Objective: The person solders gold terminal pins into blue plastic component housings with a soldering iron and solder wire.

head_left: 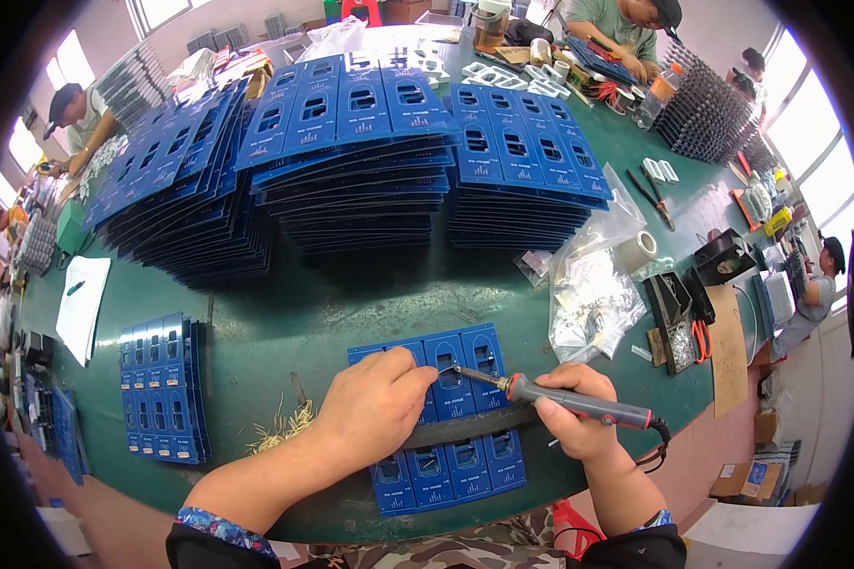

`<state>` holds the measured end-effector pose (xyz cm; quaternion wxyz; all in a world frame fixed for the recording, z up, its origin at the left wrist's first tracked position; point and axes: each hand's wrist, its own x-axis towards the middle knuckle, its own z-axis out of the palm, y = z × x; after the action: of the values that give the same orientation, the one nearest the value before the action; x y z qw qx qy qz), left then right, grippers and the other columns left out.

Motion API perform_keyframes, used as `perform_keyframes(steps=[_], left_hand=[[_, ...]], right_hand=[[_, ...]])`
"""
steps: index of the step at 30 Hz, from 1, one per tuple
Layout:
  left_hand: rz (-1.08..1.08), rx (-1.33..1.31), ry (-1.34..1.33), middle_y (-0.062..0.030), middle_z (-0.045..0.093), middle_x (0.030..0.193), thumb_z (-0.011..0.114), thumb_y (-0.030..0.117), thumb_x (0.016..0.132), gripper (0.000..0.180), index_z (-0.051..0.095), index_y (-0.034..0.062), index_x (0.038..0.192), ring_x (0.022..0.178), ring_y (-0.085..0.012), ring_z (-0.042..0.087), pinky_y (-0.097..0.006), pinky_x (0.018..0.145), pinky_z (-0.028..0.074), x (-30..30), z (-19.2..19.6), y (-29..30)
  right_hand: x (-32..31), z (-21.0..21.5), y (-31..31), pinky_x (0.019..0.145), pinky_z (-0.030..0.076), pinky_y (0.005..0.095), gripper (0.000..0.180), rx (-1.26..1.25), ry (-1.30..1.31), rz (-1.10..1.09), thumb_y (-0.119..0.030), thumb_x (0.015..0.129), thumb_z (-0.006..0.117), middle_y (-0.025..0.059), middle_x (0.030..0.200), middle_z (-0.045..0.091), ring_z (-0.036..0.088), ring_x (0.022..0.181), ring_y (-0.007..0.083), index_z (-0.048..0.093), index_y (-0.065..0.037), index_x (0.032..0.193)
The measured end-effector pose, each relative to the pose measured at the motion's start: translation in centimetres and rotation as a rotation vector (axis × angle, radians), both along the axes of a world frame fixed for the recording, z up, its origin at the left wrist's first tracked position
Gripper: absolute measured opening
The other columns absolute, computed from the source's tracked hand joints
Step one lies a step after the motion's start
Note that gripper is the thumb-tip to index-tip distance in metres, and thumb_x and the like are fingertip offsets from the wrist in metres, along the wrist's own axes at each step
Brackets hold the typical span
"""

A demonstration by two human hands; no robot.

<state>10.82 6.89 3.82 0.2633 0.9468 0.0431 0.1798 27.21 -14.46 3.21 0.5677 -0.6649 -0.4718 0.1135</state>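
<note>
A blue circuit board panel (449,406) lies on the green table in front of me, split into several units with dark cutouts. Across its middle runs a dark bar (484,424). My right hand (579,427) is wrapped round the grey and red handle of a soldering iron (593,406). The iron's metal tip points left and reaches a cutout in the panel's upper row. Close by that tip, my left hand (375,394) is closed in a pinch over the panel's upper left part. Whatever its fingertips hold is too small to make out.
Tall stacks of blue panels (351,142) stand at the back. A smaller stack (166,394) is at left, near thin yellowish pieces (285,429). At right lie a plastic bag of small parts (593,294), a dark soldering stand (672,318) and pliers (653,194). Other people sit around.
</note>
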Motion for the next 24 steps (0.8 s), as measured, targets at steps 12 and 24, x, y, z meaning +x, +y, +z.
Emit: perform_keyframes(steps=[12, 24], left_hand=[[0.002, -0.003, 0.004, -0.0088, 0.057, 0.081, 0.067, 0.004, 0.08, 0.016, 0.067, 0.0035, 0.096, 0.072, -0.0288, 0.06, -0.039, 0.062, 0.051, 0.0, -0.1, 0.0], [-0.053, -0.013, 0.05, -0.0071, 0.057, 0.081, 0.068, 0.003, 0.076, 0.022, 0.067, 0.0062, 0.098, 0.073, -0.0276, 0.06, -0.038, 0.06, 0.05, -0.4, 0.5, -0.4]], right_hand=[[-0.3, 0.2, 0.0, 0.055, 0.044, 0.0282, 0.019, 0.011, 0.075, -0.022, -0.007, 0.077, 0.071, 0.0112, 0.075, 0.065, 0.057, 0.059, 0.0165, 0.064, 0.003, 0.091], [-0.1, -0.4, -1.3, 0.054, 0.043, 0.0287, 0.019, 0.027, 0.145, -0.029, -0.011, 0.078, 0.07, 0.0106, 0.072, 0.064, 0.056, 0.058, 0.0162, 0.064, 0.003, 0.088]])
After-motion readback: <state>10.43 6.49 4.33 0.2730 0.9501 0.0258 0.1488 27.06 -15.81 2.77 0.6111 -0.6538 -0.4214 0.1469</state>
